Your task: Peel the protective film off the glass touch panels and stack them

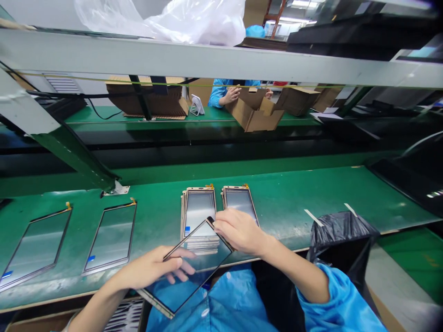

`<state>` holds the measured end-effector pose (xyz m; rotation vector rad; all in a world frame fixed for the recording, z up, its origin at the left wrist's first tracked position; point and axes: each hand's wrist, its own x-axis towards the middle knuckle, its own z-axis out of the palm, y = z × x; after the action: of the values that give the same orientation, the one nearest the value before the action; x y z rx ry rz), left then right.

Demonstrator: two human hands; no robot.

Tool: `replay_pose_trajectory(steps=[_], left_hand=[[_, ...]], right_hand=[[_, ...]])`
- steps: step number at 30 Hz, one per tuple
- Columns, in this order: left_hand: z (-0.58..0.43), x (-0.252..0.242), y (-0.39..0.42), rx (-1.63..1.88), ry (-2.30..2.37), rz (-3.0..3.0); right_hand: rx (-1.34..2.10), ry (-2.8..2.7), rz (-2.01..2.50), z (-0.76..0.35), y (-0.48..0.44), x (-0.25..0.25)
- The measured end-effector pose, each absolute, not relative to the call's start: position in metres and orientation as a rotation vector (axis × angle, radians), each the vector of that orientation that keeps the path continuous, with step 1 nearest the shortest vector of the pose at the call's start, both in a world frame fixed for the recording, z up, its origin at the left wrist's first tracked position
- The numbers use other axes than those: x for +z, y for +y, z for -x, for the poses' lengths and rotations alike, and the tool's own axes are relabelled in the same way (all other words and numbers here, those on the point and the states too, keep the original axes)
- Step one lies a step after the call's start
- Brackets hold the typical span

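A clear touch-screen glass panel with a black border is tilted in front of my body, above the bench edge. My left hand grips its left edge, thumb on the near face and fingers showing through the glass behind. At the upper corner, the fingers of my right hand are pinched together, partly hiding that corner. Just beyond my hands stand a stack of framed panels and, to its right, a second stack, both with orange flex tabs.
On the green bench at left lie a glass panel and another panel. A black bag is taped to the front edge at right. Overhead runs a white beam. Across the bench, a person handles a cardboard box.
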<state>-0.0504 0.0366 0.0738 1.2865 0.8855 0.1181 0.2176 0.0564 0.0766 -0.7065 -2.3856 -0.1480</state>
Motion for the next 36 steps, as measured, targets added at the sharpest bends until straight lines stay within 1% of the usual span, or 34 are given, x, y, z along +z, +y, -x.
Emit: replay_pose_trajectory(steps=[1, 2, 5, 6, 7, 8, 10, 13, 14, 16, 19, 22, 28, 33, 35, 36], left_hand=[[0.052, 0.071, 0.040, 0.131, 0.868, -1.248], [0.055, 0.068, 0.043, 0.146, 0.854, -1.214], [0.063, 0.059, 0.053, 0.203, 0.845, -1.139], [0.066, 0.057, 0.056, 0.221, 0.848, -1.117], [0.069, 0.055, 0.058, 0.238, 0.851, -1.102], [0.071, 0.053, 0.060, 0.253, 0.857, -1.094], [0.075, 0.051, 0.063, 0.265, 0.872, -1.095], [0.072, 0.054, 0.061, 0.233, 0.910, -1.146], [0.069, 0.056, 0.060, 0.213, 0.925, -1.180], [0.061, 0.060, 0.055, 0.165, 0.946, -1.272], [0.051, 0.067, 0.048, 0.100, 0.975, -1.395], [0.047, 0.073, 0.044, 0.049, 0.997, -1.469], [0.048, 0.079, 0.040, 0.040, 0.988, -1.598], [0.047, 0.074, 0.043, 0.105, 0.971, -1.480], [0.048, 0.068, 0.051, 0.188, 0.958, -1.351], [0.049, 0.064, 0.056, 0.251, 0.948, -1.268]], right_hand=[[-0.058, -2.342, 0.703, -0.219, 0.051, 0.075], [0.111, -2.299, 0.713, -0.221, 0.045, 0.075], [0.915, -2.042, 0.766, -0.233, 0.025, 0.082], [1.134, -1.907, 0.784, -0.240, 0.020, 0.086], [1.260, -1.775, 0.801, -0.248, 0.015, 0.090], [1.287, -1.658, 0.818, -0.257, 0.013, 0.094], [1.101, -1.461, 0.877, -0.272, 0.013, 0.100], [0.627, -1.342, 1.034, -0.278, 0.025, 0.101], [0.512, -1.420, 1.083, -0.273, 0.030, 0.099], [0.401, -1.764, 1.111, -0.257, 0.043, 0.092], [0.360, -2.267, 1.002, -0.228, 0.062, 0.084], [0.315, -2.445, 0.918, -0.211, 0.074, 0.087], [0.294, -2.652, 0.843, -0.210, 0.077, 0.101], [0.131, -2.682, 0.862, -0.211, 0.067, 0.092], [0.178, -2.625, 0.859, -0.216, 0.053, 0.092], [0.281, -2.570, 0.866, -0.222, 0.043, 0.094]])
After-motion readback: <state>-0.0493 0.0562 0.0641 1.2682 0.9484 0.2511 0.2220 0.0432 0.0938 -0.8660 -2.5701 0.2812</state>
